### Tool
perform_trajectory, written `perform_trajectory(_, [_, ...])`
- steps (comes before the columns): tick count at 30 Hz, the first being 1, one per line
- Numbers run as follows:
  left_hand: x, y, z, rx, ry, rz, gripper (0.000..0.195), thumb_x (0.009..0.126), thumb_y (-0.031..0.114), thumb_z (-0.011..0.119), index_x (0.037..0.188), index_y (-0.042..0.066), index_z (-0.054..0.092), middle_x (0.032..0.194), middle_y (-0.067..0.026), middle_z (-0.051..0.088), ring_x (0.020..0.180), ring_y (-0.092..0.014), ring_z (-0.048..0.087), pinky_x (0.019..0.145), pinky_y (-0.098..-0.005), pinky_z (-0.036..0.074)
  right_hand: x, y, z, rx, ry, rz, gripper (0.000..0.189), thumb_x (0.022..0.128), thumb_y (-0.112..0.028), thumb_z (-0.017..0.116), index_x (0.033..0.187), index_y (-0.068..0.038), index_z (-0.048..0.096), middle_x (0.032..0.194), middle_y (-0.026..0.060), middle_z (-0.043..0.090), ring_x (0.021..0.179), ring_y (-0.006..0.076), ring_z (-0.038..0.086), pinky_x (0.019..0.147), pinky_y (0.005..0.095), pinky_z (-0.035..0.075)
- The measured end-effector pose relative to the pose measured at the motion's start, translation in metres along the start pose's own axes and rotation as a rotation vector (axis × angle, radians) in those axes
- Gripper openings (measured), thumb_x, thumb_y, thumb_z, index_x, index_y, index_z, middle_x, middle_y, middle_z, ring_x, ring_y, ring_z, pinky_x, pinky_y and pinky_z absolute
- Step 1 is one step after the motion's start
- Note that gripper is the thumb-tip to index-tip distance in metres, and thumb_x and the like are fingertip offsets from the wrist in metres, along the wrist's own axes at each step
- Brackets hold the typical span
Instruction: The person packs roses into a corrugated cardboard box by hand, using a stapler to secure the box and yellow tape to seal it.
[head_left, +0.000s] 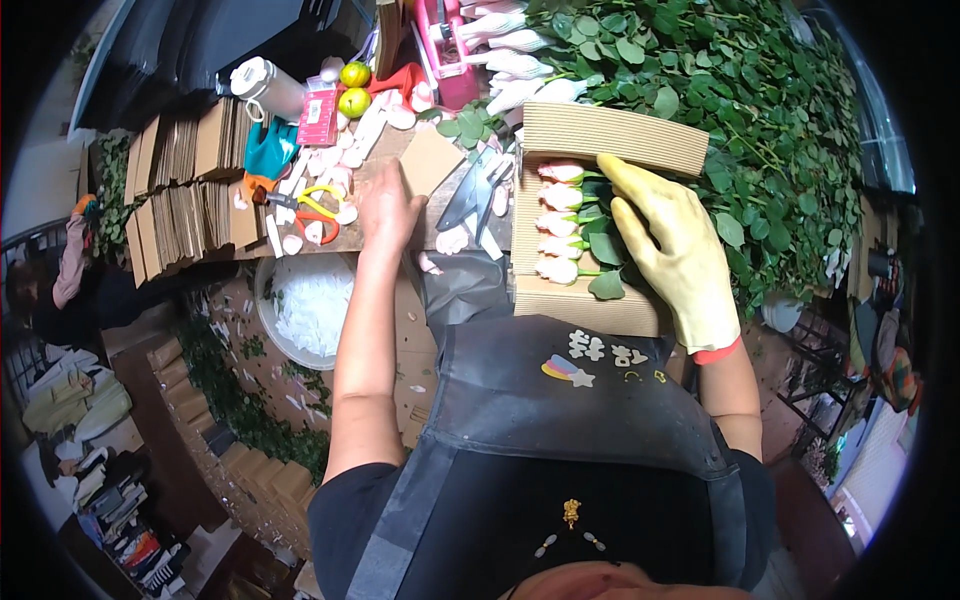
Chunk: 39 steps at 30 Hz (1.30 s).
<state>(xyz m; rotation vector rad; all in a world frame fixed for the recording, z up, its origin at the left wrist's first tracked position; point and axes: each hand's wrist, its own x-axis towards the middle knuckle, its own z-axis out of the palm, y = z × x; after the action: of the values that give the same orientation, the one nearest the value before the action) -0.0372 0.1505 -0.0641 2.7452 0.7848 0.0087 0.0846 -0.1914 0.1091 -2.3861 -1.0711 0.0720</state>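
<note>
Several pale pink roses (559, 223) lie in a column on a sheet of corrugated cardboard (585, 304), their leafy stems pointing right. The sheet's far end (615, 139) is bent up beyond them. My right hand (664, 240), in a pale yellow rubber glove, rests over the stems, its fingertips by the raised cardboard; whether it grips anything is hard to tell. My left hand (390, 206), bare, is at a flat brown cardboard piece (431, 163) on the wooden table, thumb and fingers at its near left edge; the grip is partly hidden.
Orange-and-yellow-handled cutters (319, 214), loose petals and a grey-blue tool (472, 187) lie about. Cardboard stacks (184, 217) stand left, near a bottle (270, 86). A pink tape dispenser (454, 67), netted buds (517, 60) and heaped rose foliage (780, 135) are beyond. A bucket (262, 330) stands below; another person's arm (69, 262) is far left.
</note>
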Motion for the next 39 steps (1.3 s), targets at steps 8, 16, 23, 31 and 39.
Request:
perform_trajectory(8, [-0.019,-0.001,0.021,0.156,0.361,0.206,0.071,0.078,0.014,0.079,0.140,-0.003,0.050,0.114,-0.0240,0.056,0.109,-0.042,0.057,0.097,-0.0528,0.046,-0.001,-0.007,-0.007,-0.003,0.056,0.011,0.041,0.099,-0.012,0.069,0.140,-0.015,0.068,0.131,0.0054,0.072,0.117,0.0250,0.067,0.105,0.0369,0.051])
perform_trajectory(16, [-0.087,0.108,-0.076,-1.363,0.064,0.010,0.031,0.106,0.009,0.063,0.134,0.001,0.054,0.124,-0.0101,0.066,0.111,-0.015,0.064,0.096,-0.0317,0.053,-0.006,-0.029,-0.015,0.651,-0.203,0.410,0.046,0.097,-0.017,0.072,0.142,-0.011,0.064,0.123,0.0071,0.074,0.089,0.0116,0.070,0.085,0.0278,0.056])
perform_trajectory(23, [-0.083,0.132,-0.071,-0.812,-0.045,0.258,0.038,0.099,0.011,0.073,0.131,0.001,0.055,0.101,-0.0058,0.062,0.089,-0.013,0.060,0.081,-0.0309,0.051,-0.002,0.015,0.007,1.054,-0.438,0.805,0.023,0.105,-0.023,0.068,0.105,-0.001,0.063,0.077,0.0011,0.065,0.065,0.0074,0.065,0.060,0.0230,0.054])
perform_trajectory(31, [-0.026,0.171,-0.075,-0.278,-0.393,0.857,0.117,0.064,0.045,0.096,0.152,-0.006,0.038,0.113,-0.0266,0.063,0.107,-0.043,0.064,0.096,-0.0492,0.052,-0.002,0.022,0.015,0.604,-0.487,0.726,0.034,0.103,-0.035,0.067,0.091,-0.004,0.067,0.072,0.0043,0.069,0.058,0.0121,0.066,0.058,0.0294,0.053])
perform_trajectory(39, [-0.010,0.179,-0.066,-0.190,-0.425,0.860,0.112,0.055,0.051,0.100,0.130,-0.008,0.042,0.108,-0.0276,0.067,0.103,-0.046,0.067,0.091,-0.0467,0.056,-0.076,0.022,-0.067,0.297,-1.081,0.721,0.044,0.104,-0.046,0.059,0.082,-0.011,0.072,0.069,-0.0003,0.075,0.054,0.0110,0.068,0.062,0.0286,0.056])
